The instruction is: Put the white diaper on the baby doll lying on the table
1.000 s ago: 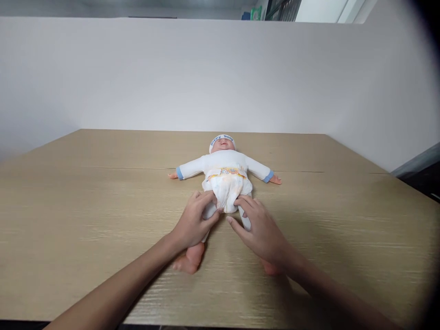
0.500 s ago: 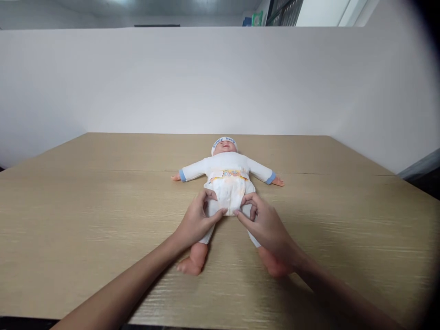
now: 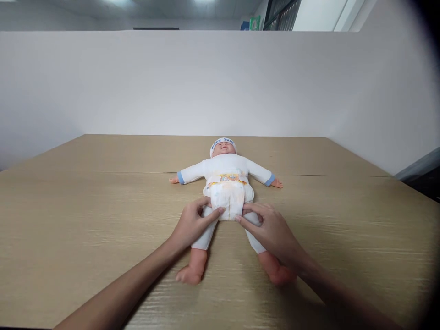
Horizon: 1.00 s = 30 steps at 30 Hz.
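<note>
A baby doll [image 3: 225,165] in a white outfit with blue cuffs lies on its back on the table, arms spread and feet toward me. Around its hips is a white diaper [image 3: 227,197] with a colourful printed waistband. My left hand [image 3: 195,220] pinches the diaper's left edge near the crotch, thumb on top and fingers behind the edge. On the opposite edge, my right hand [image 3: 266,224] has a similar pinch, its wrist close above the doll's foot on that side. My fingertips behind the diaper are partly hidden.
The wooden table [image 3: 103,220] has a thin seam running across it behind the doll's arms. A white partition [image 3: 206,82] rises at the table's far edge and along the sides. Beyond it, a green package [image 3: 255,23] shows.
The view has tilted slightly, so the doll sits a little lower in the picture. My fingers have slid slightly toward the doll's feet along the diaper's edges.
</note>
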Each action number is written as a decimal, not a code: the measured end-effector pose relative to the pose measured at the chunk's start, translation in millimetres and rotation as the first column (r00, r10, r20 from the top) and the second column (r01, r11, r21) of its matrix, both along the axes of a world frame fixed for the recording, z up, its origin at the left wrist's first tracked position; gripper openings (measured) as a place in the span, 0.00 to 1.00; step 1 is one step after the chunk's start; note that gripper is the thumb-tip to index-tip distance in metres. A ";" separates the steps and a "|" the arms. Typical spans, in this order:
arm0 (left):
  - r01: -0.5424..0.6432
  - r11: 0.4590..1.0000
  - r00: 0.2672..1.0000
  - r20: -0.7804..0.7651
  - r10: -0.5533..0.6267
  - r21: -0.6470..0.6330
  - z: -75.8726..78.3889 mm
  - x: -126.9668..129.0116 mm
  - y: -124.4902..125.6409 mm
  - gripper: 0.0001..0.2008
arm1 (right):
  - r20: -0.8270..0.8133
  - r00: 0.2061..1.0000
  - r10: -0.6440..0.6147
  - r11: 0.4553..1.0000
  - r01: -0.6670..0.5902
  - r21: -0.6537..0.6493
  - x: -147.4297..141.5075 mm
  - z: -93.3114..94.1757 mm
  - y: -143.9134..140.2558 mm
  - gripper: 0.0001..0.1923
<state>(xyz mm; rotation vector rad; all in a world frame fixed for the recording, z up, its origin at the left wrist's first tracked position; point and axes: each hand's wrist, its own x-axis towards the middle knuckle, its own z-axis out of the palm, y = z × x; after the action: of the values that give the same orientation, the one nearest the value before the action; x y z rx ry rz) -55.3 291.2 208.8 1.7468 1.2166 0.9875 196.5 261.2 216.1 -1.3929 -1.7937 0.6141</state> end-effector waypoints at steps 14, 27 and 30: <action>0.239 0.885 0.886 0.462 -0.031 -0.399 12.2 -13.2 11.0 0.22 | -0.164 0.980 -0.115 0.981 0.138 0.138 -4.3 -14.3 9.2 0.16; 0.050 0.998 0.985 0.162 -0.053 0.023 9.4 -27.1 10.4 0.19 | 0.093 0.994 0.056 0.902 -0.090 0.423 50.0 -30.2 17.1 0.12; -0.126 0.945 0.989 -0.040 0.145 0.300 10.0 -37.8 36.9 0.20 | 0.233 0.964 -0.130 0.847 -0.015 0.531 74.8 -35.3 43.0 0.12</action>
<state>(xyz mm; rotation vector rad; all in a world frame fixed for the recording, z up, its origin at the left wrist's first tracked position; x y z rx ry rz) -93.1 328.0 218.9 1.9561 1.2935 1.2605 271.3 304.3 180.8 -1.1659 -1.9210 -0.1183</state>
